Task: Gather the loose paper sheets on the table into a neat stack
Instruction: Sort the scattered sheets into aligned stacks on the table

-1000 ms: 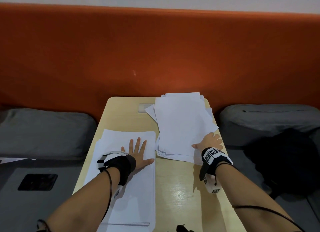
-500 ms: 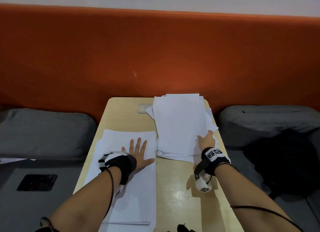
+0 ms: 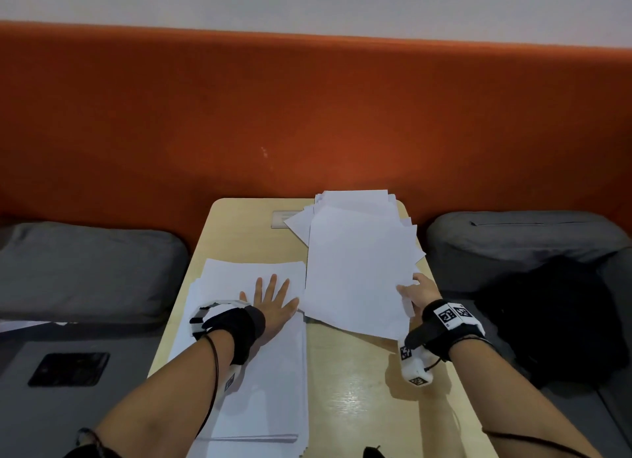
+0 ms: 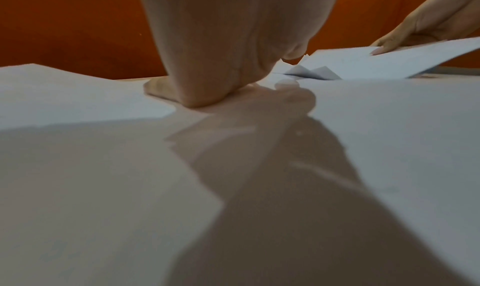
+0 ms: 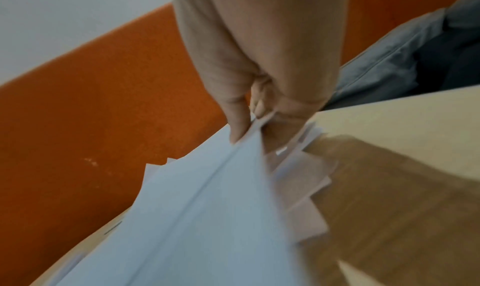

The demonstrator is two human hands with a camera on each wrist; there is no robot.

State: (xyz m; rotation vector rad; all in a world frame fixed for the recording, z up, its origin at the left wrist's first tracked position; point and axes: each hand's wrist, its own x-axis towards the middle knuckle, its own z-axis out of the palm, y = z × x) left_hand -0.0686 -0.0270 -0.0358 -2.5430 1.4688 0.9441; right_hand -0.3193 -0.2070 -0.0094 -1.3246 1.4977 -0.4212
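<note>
A neat stack of white sheets [image 3: 253,382] lies on the left half of the table [image 3: 359,399]. My left hand [image 3: 270,300] presses flat on it with straight, spread fingers [image 4: 221,68]. A loose, fanned pile of sheets [image 3: 355,218] covers the far right of the table. My right hand [image 3: 415,291] pinches the near right edge of the top sheet [image 3: 359,273] between thumb and fingers [image 5: 239,124] and holds it lifted off the pile; the sheet [image 4: 376,62] tilts up toward the hand [image 4: 415,29].
An orange padded wall [image 3: 307,122] stands behind the table. Grey cushions [image 3: 85,262] flank it, and a black bag [image 3: 554,321] sits on the right one. A small plate [image 3: 282,218] is set into the table's far edge.
My right hand went from resting on the loose pile to pinching the top sheet's edge and lifting it, drawing it toward me and leftward. The left hand stayed flat on the stack.
</note>
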